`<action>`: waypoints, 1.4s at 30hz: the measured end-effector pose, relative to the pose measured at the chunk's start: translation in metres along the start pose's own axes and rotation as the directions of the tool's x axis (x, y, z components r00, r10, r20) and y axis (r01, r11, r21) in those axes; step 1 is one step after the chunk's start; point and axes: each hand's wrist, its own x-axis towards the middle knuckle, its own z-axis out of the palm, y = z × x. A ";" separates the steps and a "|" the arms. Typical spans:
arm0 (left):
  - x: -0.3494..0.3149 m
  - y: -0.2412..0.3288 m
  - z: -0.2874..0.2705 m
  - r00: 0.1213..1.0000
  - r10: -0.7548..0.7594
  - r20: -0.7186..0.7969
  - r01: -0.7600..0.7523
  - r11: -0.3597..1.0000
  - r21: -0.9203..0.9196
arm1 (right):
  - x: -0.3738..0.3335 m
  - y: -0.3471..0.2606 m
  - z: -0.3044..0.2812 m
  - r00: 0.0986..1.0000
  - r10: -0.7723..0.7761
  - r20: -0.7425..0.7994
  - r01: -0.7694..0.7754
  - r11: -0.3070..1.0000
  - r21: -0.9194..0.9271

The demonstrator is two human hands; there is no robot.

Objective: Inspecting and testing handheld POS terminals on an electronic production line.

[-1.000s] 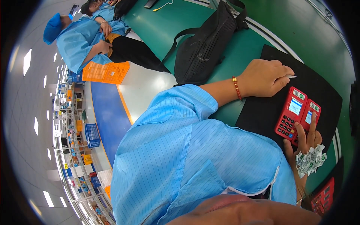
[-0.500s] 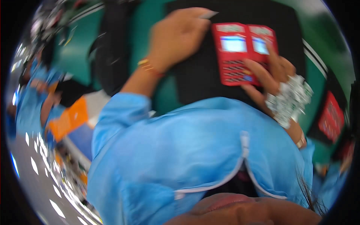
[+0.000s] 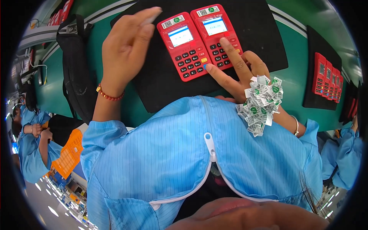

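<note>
Head view: green tabletop (image 3: 297, 76), black mat (image 3: 260, 34)

Leftmost, a perforated orange crate (image 3: 68, 153) stands near a black mesh bag (image 3: 78, 69). The left hand (image 3: 124, 51) pinches a pale sliver (image 3: 151, 18). Beside it, the left terminal (image 3: 186, 48) and right terminal (image 3: 209, 38), red and round-cornered, sit inside the mat's edges, margin beyond both. The right hand (image 3: 241, 83), fingers spread, reaches their keypads; crinkled labels (image 3: 260, 105) cluster near its wrist. Farther right: more red terminals (image 3: 327, 78).

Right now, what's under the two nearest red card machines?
A black mat shows around both card machines; their bodies cover the patch directly beneath, so that can't be seen.
</note>
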 end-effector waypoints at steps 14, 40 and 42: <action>0.083 0.046 -0.004 0.796 0.182 0.577 -0.489 0.756 0.436 | 0.073 0.045 0.022 0.994 0.110 0.015 -0.110 0.954 0.279; 0.099 0.097 0.065 0.908 0.168 0.383 -0.226 0.968 0.112 | 0.050 0.088 0.034 0.768 0.256 0.587 -0.537 0.757 0.372; 0.087 0.095 0.055 0.810 0.282 0.514 -0.281 0.956 -0.083 | 0.054 0.082 0.025 0.920 0.206 0.333 -0.353 0.804 0.478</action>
